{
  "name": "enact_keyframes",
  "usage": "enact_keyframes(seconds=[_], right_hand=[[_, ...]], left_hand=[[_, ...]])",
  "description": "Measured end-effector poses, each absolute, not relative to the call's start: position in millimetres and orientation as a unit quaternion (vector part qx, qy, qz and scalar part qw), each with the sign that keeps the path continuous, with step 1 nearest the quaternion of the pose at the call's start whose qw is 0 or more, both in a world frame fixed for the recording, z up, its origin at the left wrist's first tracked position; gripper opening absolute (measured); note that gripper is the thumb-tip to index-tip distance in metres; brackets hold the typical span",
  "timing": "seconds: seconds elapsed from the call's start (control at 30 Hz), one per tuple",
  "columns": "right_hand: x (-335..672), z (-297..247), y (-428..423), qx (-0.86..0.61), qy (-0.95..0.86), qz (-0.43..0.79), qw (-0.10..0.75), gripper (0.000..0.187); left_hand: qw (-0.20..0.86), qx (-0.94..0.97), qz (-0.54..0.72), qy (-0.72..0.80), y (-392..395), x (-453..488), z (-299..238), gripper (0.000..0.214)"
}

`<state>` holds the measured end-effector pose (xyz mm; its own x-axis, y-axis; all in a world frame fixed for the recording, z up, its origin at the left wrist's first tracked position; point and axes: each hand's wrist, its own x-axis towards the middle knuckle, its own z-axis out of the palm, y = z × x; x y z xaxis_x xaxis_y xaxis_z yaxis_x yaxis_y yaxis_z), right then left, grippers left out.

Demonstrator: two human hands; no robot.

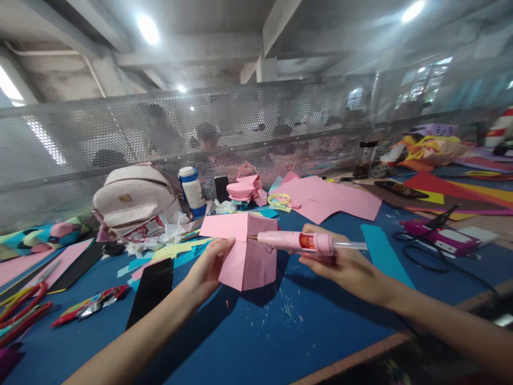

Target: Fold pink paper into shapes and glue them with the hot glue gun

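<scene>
In my left hand (pixel 210 262), thumb on top, I pinch a folded piece of pink paper (pixel 260 267) above the blue tabletop. A crease runs down its middle, and a flap sticks out to the left. My right hand (pixel 340 267) is wrapped around a pink pen-shaped hot glue gun (pixel 282 241), with a clear glue stick (pixel 352 245) poking out of its back end. The glue gun's metal tip points left and is at the paper near the crease; whether it touches, I cannot tell.
Around lie a black phone (pixel 152 291), scissors (pixel 24 307), a red snack packet (pixel 90 306), paper strips and a purple device with a cable (pixel 441 238). Behind stand a backpack (pixel 136 195), a bottle (pixel 192 190) and pink sheets (pixel 328 198), before a perforated metal screen (pixel 240 128).
</scene>
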<state>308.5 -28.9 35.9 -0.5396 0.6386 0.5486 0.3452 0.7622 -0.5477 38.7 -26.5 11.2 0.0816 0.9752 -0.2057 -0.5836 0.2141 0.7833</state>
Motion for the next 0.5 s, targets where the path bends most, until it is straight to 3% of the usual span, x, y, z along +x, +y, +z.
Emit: enact_keyframes(seconds=[0.17,0.5], right_hand=[[305.6,37.6,-29.3,-0.282,-0.841,0.246,0.390,0.019],[306.4,31.9,-21.0,-0.317,-0.815,0.225,0.431,0.025]], left_hand=[[0.690,0.268,0.565,0.365,-27.9,40.2,11.8,0.021],[0.688,0.270,0.564,0.370,-30.4,43.2,15.2,0.035]])
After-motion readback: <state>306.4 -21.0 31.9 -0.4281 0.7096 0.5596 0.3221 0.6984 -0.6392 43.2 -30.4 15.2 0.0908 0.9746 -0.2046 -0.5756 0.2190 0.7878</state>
